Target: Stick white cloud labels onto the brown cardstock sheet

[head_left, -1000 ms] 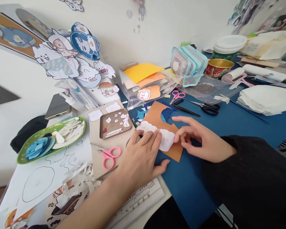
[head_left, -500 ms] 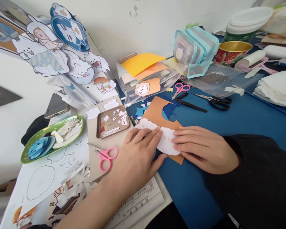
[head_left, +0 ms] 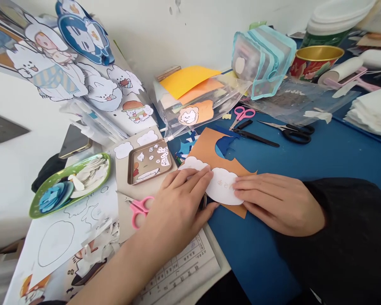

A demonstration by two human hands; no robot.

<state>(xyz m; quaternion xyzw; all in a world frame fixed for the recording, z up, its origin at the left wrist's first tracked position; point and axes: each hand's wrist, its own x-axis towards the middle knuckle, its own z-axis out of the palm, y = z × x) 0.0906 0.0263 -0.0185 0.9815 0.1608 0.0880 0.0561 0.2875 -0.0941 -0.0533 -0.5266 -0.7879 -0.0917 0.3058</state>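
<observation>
A white cloud-shaped paper cutout (head_left: 220,186) lies on an orange-brown card sheet (head_left: 209,148) with a bite-shaped hole, on the blue table cover (head_left: 320,156). My left hand (head_left: 178,207) lies flat with stretched fingers pressing the cutout's left half. My right hand (head_left: 273,201), in a black sleeve, lies flat too, its fingertips pressing the cutout's right edge. Neither hand grips anything.
Pink scissors (head_left: 139,207) lie just left of my left hand. A small brown tray (head_left: 149,161) of stickers and a green dish (head_left: 68,182) of paper pieces sit further left. Black scissors (head_left: 288,132), small pink scissors (head_left: 241,114), a clear bag of coloured paper (head_left: 193,97) stand behind.
My right hand has flattened from a curled hold at the cutout's right edge to fingers lying flat on it. The orange card has turned slightly. The view has shifted down.
</observation>
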